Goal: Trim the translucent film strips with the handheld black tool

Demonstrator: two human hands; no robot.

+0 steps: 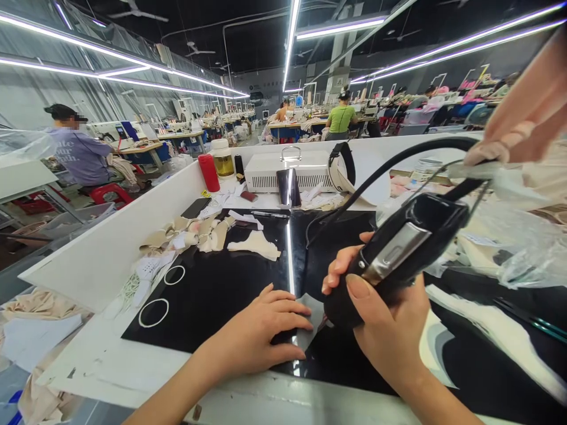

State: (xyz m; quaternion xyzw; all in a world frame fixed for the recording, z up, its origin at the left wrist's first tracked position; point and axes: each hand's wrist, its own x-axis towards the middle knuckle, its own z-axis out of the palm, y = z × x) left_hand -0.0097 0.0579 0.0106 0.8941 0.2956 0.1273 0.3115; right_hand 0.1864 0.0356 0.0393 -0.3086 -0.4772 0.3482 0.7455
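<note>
Right fingers [361, 290] grip one tool [394, 254], parted left fingers [283, 308] touch one sheet [316, 308], two rings [154, 300] lie flat.

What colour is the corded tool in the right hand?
The corded tool is black with a silvery panel, best seen in the head view.

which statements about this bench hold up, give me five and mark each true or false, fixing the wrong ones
1. The right hand grips a black handheld tool. True.
2. The left hand holds the red container. False: its fingers rest on a small grey sheet.
3. A cream cloth piece lies on the black mat. True.
4. The red container stands right of the white vented box in the picture. False: it stands to the left.
5. A phone stands in front of that box. True.
</note>
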